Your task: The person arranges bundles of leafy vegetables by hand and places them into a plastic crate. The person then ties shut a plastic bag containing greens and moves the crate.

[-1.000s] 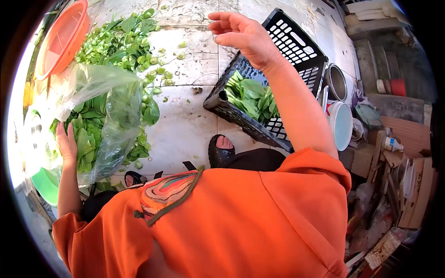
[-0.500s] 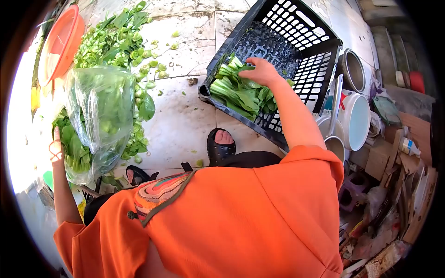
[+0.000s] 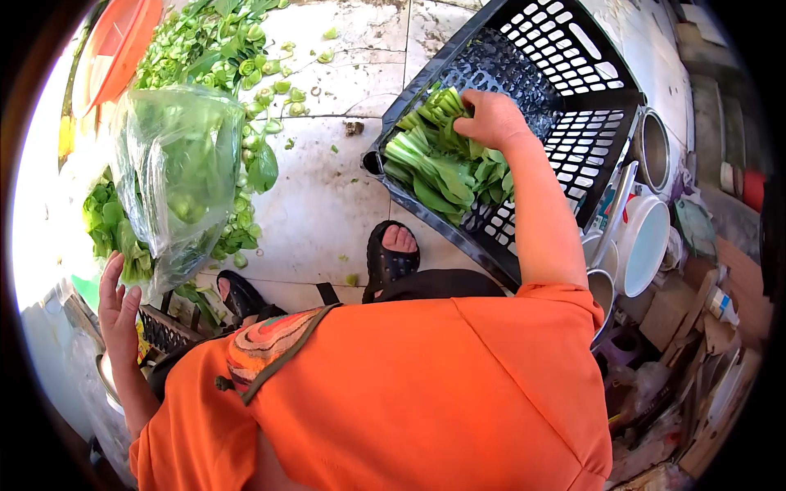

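Observation:
My right hand (image 3: 494, 119) reaches into a black plastic crate (image 3: 508, 266), its fingers closed around leafy greens (image 3: 434, 159) with pale green stalks, like bok choy. The stalk ends tilt up toward the crate's left corner, and the leaves spread toward its near side. My left hand (image 3: 119, 307) is held open with nothing in it, just below a clear plastic bag (image 3: 184, 155). More leafy greens (image 3: 110, 219) stick out at the left of the bag. My right fingertips are partly hidden among the stalks.
Loose trimmed leaves and stem ends (image 3: 217, 49) lie heaped on the tiled floor behind the bag. An orange basin (image 3: 135, 57) stands at the far left. To the right of the crate are white buckets (image 3: 643, 245), a metal pot (image 3: 653, 150) and scrap wood (image 3: 696, 327).
My left hand has drawn back from the greens at the bag, its fingers now spread. My right hand has closed on greens in the crate. The whole view has shifted slightly.

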`<act>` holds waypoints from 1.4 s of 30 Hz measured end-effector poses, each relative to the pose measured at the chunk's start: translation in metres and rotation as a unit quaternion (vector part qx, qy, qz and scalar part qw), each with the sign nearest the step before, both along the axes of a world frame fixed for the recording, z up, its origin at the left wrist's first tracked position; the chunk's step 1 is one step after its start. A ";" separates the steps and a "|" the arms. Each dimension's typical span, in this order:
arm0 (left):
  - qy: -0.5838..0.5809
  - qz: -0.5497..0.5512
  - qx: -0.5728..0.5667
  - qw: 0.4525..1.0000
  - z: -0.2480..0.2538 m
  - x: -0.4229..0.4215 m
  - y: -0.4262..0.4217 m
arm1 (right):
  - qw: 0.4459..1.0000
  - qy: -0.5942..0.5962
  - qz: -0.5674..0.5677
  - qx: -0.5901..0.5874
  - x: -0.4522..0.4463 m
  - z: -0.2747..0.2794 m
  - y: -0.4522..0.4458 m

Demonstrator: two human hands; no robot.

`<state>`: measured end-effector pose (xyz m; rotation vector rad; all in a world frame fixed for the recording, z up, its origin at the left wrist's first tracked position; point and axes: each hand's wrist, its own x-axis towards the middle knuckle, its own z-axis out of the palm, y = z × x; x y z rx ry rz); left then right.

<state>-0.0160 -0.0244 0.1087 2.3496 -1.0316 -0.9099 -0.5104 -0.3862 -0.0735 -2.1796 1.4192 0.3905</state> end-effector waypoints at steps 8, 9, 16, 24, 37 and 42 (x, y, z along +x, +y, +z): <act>0.080 0.012 0.013 0.997 -0.030 0.013 -0.018 | 0.988 0.039 0.069 0.134 0.024 -0.013 0.033; 0.097 0.010 0.015 0.995 -0.033 0.015 -0.018 | 0.988 0.038 0.070 0.133 0.024 -0.025 0.039; 0.155 -0.002 0.072 0.985 -0.041 0.025 -0.017 | 0.971 -0.075 -0.035 0.223 0.029 -0.033 0.057; 0.163 -0.012 0.042 0.986 -0.040 0.015 -0.021 | 0.990 -0.013 -0.027 0.141 0.027 -0.040 0.063; 0.148 -0.025 0.080 0.985 -0.039 0.015 -0.020 | 0.994 0.046 -0.042 0.093 0.043 -0.034 0.074; 0.170 -0.036 0.088 0.981 -0.037 0.013 -0.024 | 0.989 0.081 -0.030 0.117 0.043 -0.037 0.068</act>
